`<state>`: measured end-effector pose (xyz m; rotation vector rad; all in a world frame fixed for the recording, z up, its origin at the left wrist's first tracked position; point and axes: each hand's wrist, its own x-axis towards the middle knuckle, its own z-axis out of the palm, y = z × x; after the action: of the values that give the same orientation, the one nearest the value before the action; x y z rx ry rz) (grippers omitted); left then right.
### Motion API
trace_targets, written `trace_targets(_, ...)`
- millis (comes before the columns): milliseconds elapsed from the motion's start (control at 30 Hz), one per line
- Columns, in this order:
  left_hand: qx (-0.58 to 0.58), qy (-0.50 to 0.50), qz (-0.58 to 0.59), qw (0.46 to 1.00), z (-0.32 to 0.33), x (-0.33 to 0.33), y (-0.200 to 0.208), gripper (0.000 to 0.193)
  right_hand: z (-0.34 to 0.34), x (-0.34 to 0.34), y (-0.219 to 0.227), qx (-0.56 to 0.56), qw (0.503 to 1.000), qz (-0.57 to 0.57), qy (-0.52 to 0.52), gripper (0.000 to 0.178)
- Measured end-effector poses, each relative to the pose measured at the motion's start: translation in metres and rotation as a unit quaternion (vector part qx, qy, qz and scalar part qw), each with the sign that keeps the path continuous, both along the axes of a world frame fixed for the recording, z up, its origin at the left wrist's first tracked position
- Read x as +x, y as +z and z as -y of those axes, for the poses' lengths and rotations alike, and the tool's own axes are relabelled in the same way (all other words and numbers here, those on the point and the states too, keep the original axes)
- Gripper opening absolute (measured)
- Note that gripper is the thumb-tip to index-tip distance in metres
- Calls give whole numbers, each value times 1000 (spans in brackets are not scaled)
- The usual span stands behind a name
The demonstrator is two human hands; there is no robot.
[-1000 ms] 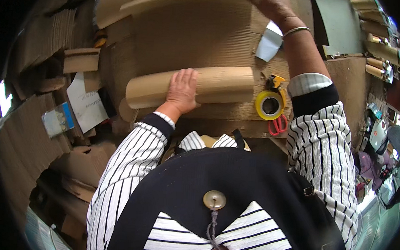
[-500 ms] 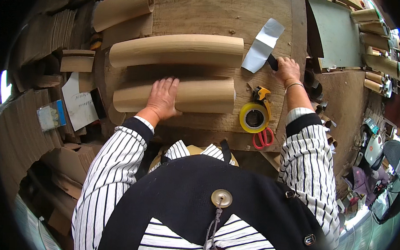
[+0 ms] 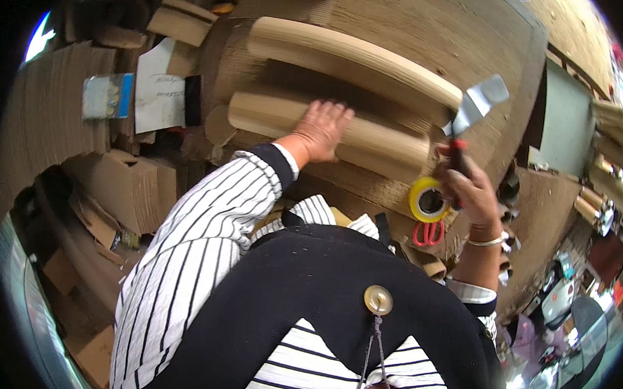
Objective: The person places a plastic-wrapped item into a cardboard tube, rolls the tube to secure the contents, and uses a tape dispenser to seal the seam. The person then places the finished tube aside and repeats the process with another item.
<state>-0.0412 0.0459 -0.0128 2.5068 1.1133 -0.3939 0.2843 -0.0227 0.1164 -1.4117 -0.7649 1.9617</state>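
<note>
Two curled sheets of brown corrugated cardboard lie across the wooden table. On the nearer cardboard roll (image 3: 382,142), my left hand (image 3: 322,129) rests flat, fingers stretched out. The farther cardboard roll (image 3: 355,58) lies just beyond it. My right hand (image 3: 474,190) is closed round the dark handle, red at its top, of a putty knife (image 3: 482,104). Its broad shiny blade points up and away, beside the right end of the farther roll. Next to my right hand is a yellow tape roll (image 3: 421,201), partly covered. Red-handled scissors (image 3: 429,234) lie nearer to me.
Stacked cardboard (image 3: 53,107) stands at the left, with a white written sheet (image 3: 159,89) and a clear packet (image 3: 105,96) near it. A pale green board (image 3: 566,121) leans beyond the table's right edge, near more cardboard rolls (image 3: 609,170).
My right hand has raised the putty knife and drawn it back toward the tape, blade tipped up. My left hand stays on the nearer roll. The whole view has turned and shifted.
</note>
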Motion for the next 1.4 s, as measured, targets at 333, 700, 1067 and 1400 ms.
trace_targets(333,135,-5,113,984,21,-2,-29,65,-180,-204,-143,257,698,459,486,44)
trace_targets(700,215,21,151,965,40,-3,-45,25,-194,-290,-136,285,644,395,590,59)
trace_targets(1067,144,6,116,983,49,-3,-57,29,-192,-317,-170,304,679,397,537,44)
trace_targets(1400,155,28,179,971,39,-14,-41,59,-164,-195,-138,282,573,416,647,39)
